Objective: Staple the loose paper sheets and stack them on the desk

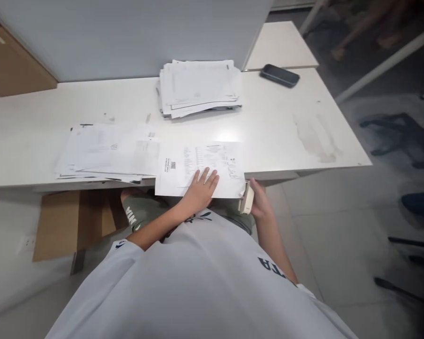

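Note:
My left hand [202, 190] lies flat, fingers spread, on a printed sheet of paper [173, 181] that juts past the desk's front edge. A dark square code and handwriting mark the page. At the sheet's lower right corner, my right hand [261, 200] grips a beige stapler [246, 200]. Whether the stapler's jaws close on the paper, I cannot tell. Left of the sheet, a spread of loose papers [99, 150] reaches the desk edge. Farther back is a thick, uneven stack of papers [198, 84].
The white desk [268, 136] ends in a slanted right edge. A black phone [280, 76] lies at the back right. A grey partition [144, 37] rises behind. Below stands a cardboard box [58, 223], and a chair base [403, 136] is on the floor at right.

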A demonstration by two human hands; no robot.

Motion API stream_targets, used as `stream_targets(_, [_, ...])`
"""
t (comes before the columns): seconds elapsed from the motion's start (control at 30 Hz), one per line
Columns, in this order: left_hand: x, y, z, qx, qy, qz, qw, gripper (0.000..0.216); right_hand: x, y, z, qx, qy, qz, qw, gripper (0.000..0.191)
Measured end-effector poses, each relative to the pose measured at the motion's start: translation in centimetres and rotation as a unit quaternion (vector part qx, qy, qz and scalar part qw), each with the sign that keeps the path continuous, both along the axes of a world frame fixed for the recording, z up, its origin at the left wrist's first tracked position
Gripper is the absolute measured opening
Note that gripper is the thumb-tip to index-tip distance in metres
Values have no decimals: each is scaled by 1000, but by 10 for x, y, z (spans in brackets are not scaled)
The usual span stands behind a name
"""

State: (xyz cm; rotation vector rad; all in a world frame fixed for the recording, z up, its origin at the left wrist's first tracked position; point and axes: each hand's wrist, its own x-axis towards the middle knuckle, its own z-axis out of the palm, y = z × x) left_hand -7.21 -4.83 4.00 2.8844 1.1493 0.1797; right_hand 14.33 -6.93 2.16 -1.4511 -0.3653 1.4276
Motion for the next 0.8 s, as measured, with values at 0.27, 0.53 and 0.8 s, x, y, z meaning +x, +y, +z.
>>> stream_targets(0.27, [16,34,5,49,-25,56,997,28,-38,-51,-20,10,200,-12,980,34])
stream_targets(0.53, [22,28,13,53,-11,20,998,50,-58,-73,-24,-45,154,100,982,50])
stream_targets(0.8, [9,33,11,62,7,-28,998,28,-72,-45,-21,55,67,159,983,39])
